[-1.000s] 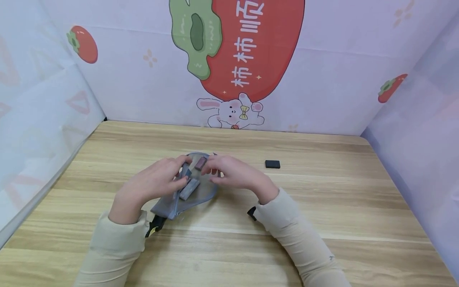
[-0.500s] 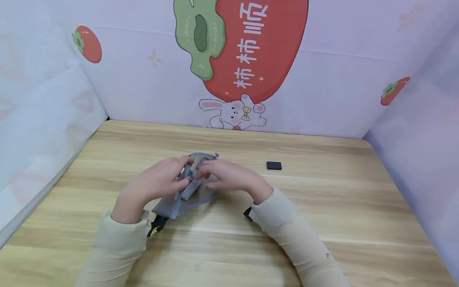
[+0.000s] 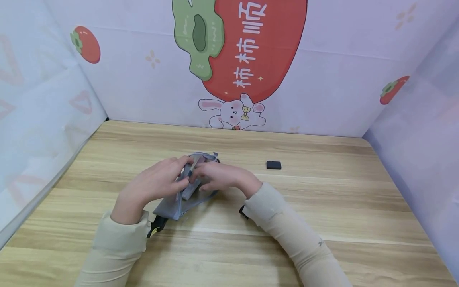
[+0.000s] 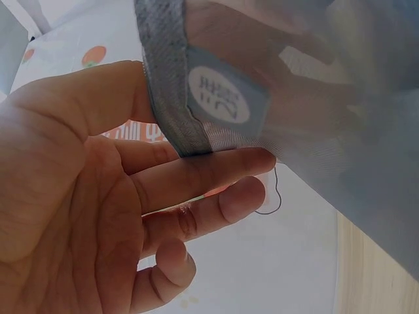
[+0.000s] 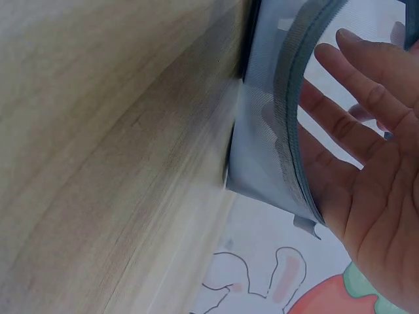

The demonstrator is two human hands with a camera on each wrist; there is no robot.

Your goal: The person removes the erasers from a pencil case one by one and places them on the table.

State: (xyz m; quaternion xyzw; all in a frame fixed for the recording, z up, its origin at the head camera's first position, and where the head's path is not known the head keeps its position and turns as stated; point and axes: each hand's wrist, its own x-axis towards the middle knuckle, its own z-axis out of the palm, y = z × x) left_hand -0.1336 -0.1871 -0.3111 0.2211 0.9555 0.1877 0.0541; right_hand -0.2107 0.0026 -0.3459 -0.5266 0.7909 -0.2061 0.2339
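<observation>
A grey mesh zip pouch (image 3: 168, 206) stands open in the middle of the table in the head view. My left hand (image 3: 154, 181) pinches its zipper edge (image 4: 163, 85) between thumb and forefinger, beside a cloth label (image 4: 226, 91). My right hand (image 5: 380, 163) reaches into the mouth of the pouch with its fingers extended and loosely spread. The right wrist view shows nothing gripped in it. Inside the pouch, a greyish block (image 3: 190, 191) and a mauve block (image 3: 201, 160) show, partly hidden by my right fingers.
A small black rectangular block (image 3: 274, 165) lies to the right on the wooden table (image 3: 322, 191). A black and yellow object (image 3: 156, 226) sticks out by my left cuff. Another black object (image 3: 243, 212) is partly covered by my right sleeve. Printed sheets wall in the table.
My right hand has moved left and deeper into the pouch opening, and the pouch's right side has folded inward. My left hand keeps its pinch on the edge.
</observation>
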